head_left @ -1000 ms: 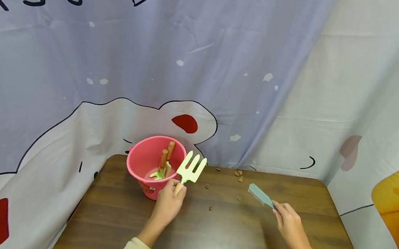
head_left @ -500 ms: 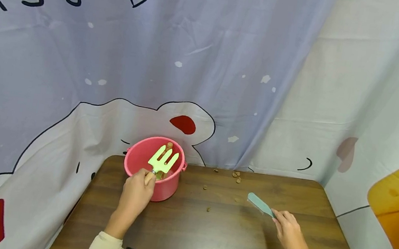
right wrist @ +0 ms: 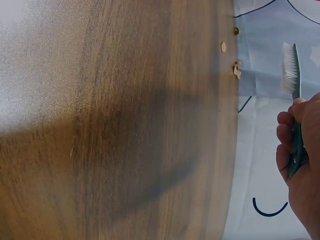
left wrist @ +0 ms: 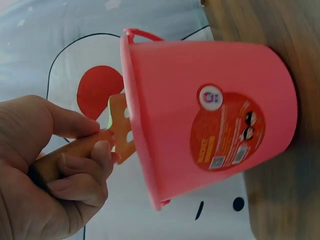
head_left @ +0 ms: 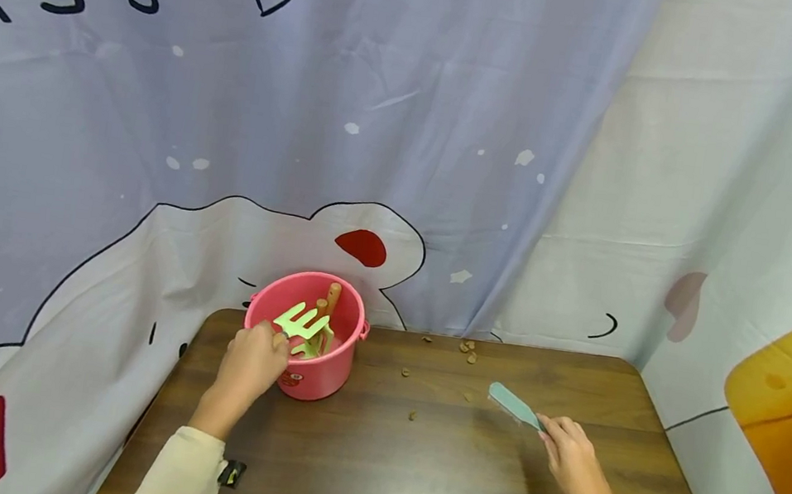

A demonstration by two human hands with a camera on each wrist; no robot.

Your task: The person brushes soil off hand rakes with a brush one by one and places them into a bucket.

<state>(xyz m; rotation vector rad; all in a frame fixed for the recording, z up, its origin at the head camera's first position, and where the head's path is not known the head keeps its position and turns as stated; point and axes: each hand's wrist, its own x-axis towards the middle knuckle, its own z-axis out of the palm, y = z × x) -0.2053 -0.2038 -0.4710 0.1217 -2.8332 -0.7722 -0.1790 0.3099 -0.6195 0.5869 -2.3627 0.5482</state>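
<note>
My left hand point(head_left: 251, 367) grips the wooden handle of a small pale green garden fork point(head_left: 301, 322). The tines reach over the near rim of a pink bucket point(head_left: 318, 379), partly hidden behind that rim in the left wrist view. Inside the bucket stand two more small garden tools with wooden handles point(head_left: 333, 297), green heads down. Over the right half of the table, my right hand point(head_left: 573, 458) holds a teal brush point(head_left: 514, 403) by its handle. Its white bristles point(right wrist: 288, 67) show in the right wrist view.
Small brown crumbs point(head_left: 469, 347) lie scattered on the wooden table point(head_left: 442, 470), mostly near its back edge. A printed curtain point(head_left: 452, 163) hangs right behind the table.
My left hand has carried the fork leftward from the bucket's right side, then lowered it over the bucket's opening. The right hand with the brush has stayed nearly still.
</note>
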